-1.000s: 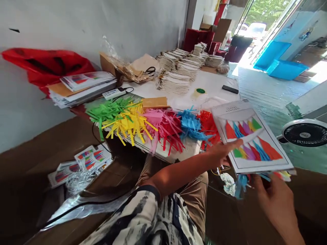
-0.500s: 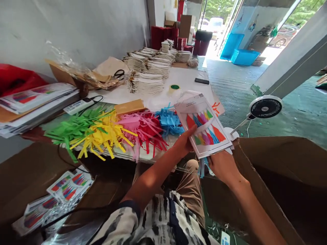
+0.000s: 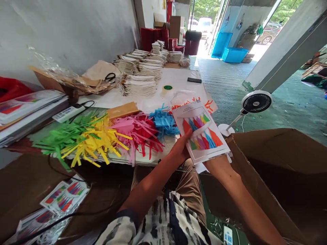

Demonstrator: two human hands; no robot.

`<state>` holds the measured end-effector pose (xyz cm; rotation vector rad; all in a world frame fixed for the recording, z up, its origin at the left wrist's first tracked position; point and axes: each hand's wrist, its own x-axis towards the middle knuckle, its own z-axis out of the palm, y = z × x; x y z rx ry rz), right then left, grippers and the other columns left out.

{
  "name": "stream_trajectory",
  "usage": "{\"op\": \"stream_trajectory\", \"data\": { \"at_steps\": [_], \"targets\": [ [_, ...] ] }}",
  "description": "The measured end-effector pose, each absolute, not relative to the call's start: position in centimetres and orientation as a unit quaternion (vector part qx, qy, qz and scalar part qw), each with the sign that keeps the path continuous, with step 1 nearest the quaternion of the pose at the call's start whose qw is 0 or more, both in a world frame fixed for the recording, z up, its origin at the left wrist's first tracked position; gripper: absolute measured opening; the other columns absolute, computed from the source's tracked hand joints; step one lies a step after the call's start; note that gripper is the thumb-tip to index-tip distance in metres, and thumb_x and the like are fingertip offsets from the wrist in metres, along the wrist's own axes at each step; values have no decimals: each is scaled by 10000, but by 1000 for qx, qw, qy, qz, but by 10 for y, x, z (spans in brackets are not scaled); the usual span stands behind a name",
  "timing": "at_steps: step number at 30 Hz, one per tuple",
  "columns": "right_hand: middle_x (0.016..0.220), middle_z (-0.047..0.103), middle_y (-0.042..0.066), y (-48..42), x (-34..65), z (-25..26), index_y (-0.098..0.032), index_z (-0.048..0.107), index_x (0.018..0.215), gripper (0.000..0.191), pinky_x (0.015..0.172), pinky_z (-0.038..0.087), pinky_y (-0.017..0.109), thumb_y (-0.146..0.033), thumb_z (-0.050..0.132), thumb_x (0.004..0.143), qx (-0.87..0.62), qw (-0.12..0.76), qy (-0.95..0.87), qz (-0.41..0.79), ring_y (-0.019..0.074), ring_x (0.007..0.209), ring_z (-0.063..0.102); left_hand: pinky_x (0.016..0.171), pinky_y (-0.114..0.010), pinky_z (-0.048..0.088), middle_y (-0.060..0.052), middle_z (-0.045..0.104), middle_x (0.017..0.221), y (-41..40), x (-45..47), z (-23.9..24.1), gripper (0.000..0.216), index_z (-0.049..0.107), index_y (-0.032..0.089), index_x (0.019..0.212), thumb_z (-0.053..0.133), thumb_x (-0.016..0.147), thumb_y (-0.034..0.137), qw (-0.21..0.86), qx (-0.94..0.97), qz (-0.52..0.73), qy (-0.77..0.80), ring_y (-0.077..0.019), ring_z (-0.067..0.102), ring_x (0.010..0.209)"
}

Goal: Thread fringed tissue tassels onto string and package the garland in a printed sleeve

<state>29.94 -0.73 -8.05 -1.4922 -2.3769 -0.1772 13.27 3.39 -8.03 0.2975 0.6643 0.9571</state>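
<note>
My left hand [image 3: 182,146] is closed on the left edge of a flat tassel bunting packet [image 3: 204,136], its thumb on the printed front. The packet is tilted above the table's front edge. My right hand [image 3: 218,166] is beneath the packet's lower end, its fingers hidden behind it. A white flap [image 3: 201,167] shows under the lower edge. Left of the packet lie heaps of cut paper tassels: green [image 3: 68,131], yellow [image 3: 94,141], pink [image 3: 125,127], red [image 3: 150,132] and blue [image 3: 165,122]. Orange strips [image 3: 209,105] lie behind the packet.
Stacks of white pieces [image 3: 141,83] stand farther back, near scissors [image 3: 110,77], a tape roll [image 3: 168,87] and a black phone [image 3: 194,80]. A fan [image 3: 257,101] and an open cardboard box [image 3: 270,143] are at my right. Printed cards [image 3: 65,195] lie low at left.
The view has shifted slightly to the right. Blue strips that hung below the packet near my right hand are out of sight. Both hands keep their places at the packet.
</note>
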Motion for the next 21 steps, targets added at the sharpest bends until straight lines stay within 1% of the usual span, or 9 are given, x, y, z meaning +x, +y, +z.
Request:
{"op": "stream_trajectory", "data": {
  "at_steps": [3, 7, 9, 11, 13, 14, 16, 18, 21],
  "targets": [
    [1675, 455, 220, -17, 293, -72, -114, 457, 1619, 667, 1268, 390, 632, -199, 521, 961, -504, 197, -838, -74, 384, 1611, 350, 991, -418, 645, -113, 841, 1058, 38, 130, -81, 413, 771, 154, 1147, 825, 868, 454, 814, 119, 469, 321, -268, 818, 939],
    [1640, 500, 230, -27, 292, -64, -85, 586, 1522, 553, 1244, 441, 574, -203, 501, 988, -513, 163, -838, -89, 390, 1586, 396, 904, -371, 659, -101, 839, 998, 48, 127, -81, 372, 778, 148, 1073, 856, 830, 417, 790, 161, 473, 355, -237, 808, 857],
    [1595, 557, 220, -27, 294, -61, -103, 647, 1466, 518, 1202, 488, 547, -200, 513, 976, -549, 155, -816, -99, 395, 1568, 423, 843, -370, 660, -104, 836, 988, 56, 120, -77, 431, 785, 151, 1065, 832, 837, 514, 776, 230, 458, 367, -245, 803, 841],
    [1493, 651, 211, -24, 296, -58, -125, 716, 1380, 471, 1144, 533, 528, -199, 516, 960, -582, 158, -790, -106, 403, 1524, 481, 809, -388, 658, -119, 833, 1033, 67, 105, -72, 540, 794, 161, 1096, 716, 892, 656, 738, 340, 454, 364, -278, 802, 909],
    [1399, 709, 211, -21, 298, -57, -128, 748, 1326, 445, 1116, 548, 525, -218, 507, 964, -604, 169, -771, -110, 408, 1461, 548, 842, -400, 649, -122, 823, 1123, 80, 84, -71, 555, 802, 183, 1129, 561, 988, 663, 630, 484, 477, 377, -296, 784, 1042],
    [1379, 719, 214, -19, 299, -57, -123, 750, 1321, 445, 1106, 552, 526, -230, 499, 969, -609, 177, -765, -113, 408, 1428, 577, 889, -403, 638, -118, 816, 1161, 87, 72, -72, 495, 807, 195, 1133, 526, 1028, 588, 534, 560, 489, 403, -292, 764, 1108],
    [1385, 712, 229, -17, 298, -57, -101, 736, 1335, 459, 1091, 559, 532, -248, 491, 976, -607, 197, -761, -119, 413, 1385, 607, 1041, -416, 579, -100, 796, 1241, 100, 47, -79, 280, 803, 221, 1173, 607, 1004, 330, 273, 702, 443, 487, -280, 704, 1231],
    [1416, 690, 240, -16, 295, -60, -88, 717, 1354, 466, 1087, 562, 526, -241, 508, 967, -594, 214, -766, -122, 415, 1391, 596, 1129, -446, 518, -107, 780, 1280, 111, 26, -90, 340, 790, 215, 1208, 631, 920, 128, 65, 778, 323, 535, -290, 656, 1290],
    [1434, 672, 247, -14, 292, -67, -95, 690, 1380, 478, 1096, 553, 553, -201, 535, 940, -569, 244, -772, -144, 425, 1419, 567, 1103, -452, 518, -138, 790, 1207, 123, 7, -107, 368, 811, 180, 1101, 630, 827, 14, -3, 783, 266, 563, -307, 667, 1228]
  ]
}}
